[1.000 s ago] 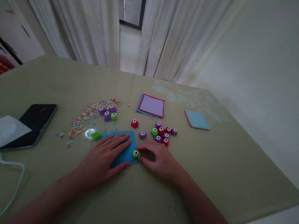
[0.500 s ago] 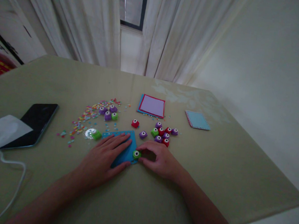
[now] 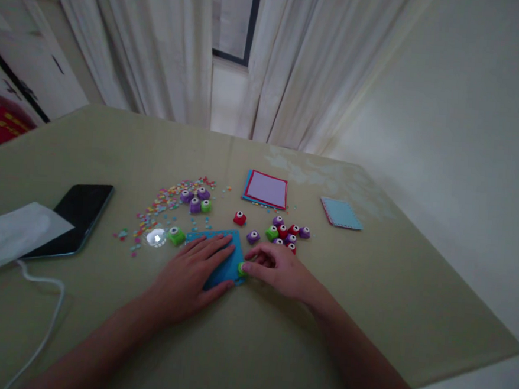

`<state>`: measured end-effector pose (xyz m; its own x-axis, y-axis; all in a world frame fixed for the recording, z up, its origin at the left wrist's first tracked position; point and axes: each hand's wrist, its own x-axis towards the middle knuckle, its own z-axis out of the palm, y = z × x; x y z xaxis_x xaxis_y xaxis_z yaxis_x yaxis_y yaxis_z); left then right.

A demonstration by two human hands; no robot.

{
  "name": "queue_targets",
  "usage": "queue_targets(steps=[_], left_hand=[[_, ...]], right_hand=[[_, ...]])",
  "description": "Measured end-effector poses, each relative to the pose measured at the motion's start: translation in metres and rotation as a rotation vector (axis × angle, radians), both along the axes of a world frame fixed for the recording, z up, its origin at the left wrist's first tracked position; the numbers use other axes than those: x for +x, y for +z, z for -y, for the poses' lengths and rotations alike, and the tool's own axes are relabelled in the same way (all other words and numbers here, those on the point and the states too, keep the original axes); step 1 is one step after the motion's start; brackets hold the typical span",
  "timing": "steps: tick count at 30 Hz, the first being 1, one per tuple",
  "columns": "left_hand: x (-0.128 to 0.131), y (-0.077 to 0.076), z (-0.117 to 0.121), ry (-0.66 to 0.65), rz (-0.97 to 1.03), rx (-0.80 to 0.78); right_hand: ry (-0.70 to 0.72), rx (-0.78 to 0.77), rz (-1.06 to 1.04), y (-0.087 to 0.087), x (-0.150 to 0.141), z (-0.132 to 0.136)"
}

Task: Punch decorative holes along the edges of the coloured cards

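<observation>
My left hand (image 3: pixel 191 275) lies flat with its fingers spread, on a blue sheet of paper (image 3: pixel 224 272). At the sheet's right edge sits a small green craft punch (image 3: pixel 240 269). The thumb of my right hand (image 3: pixel 283 271) is on that punch, partly covering it, while the other fingers curl in behind. Another green punch (image 3: pixel 176 235) stands by the sheet's left corner, beside a shiny clear disc (image 3: pixel 156 237). Just beyond my right hand are a purple punch (image 3: pixel 253 237), a red punch (image 3: pixel 239 218) and a cluster of several punches (image 3: pixel 282 231).
Coloured paper bits (image 3: pixel 165 200) are scattered at the left, near more punches (image 3: pixel 195 205). Farther back lies a stack of coloured sheets (image 3: pixel 266 189); a light blue stack (image 3: pixel 341 214) is to the right. A black tablet (image 3: pixel 82 215), white tissue (image 3: pixel 21 234) and white cable (image 3: pixel 58 305) occupy the left.
My right thumb has moved onto the top of the green punch, and the fingers have curled in. My left hand stays on the blue sheet. The whole view has shifted slightly.
</observation>
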<state>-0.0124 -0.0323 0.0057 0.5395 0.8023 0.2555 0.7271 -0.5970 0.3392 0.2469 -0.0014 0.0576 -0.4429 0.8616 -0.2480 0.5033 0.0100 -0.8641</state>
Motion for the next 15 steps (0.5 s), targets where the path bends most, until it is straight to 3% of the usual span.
queue_targets(steps=[5,9,15], left_hand=[[0.003,0.003,0.0,0.012,-0.007,-0.017],[0.005,0.005,0.0,0.025,-0.016,-0.034],[0.006,0.005,-0.001,0.02,0.027,-0.032]], right_hand=[[0.089,-0.035,0.106,0.003,-0.005,-0.009],[0.091,-0.167,0.052,0.008,-0.006,-0.015],[0.08,-0.201,0.108,0.015,-0.009,-0.021]])
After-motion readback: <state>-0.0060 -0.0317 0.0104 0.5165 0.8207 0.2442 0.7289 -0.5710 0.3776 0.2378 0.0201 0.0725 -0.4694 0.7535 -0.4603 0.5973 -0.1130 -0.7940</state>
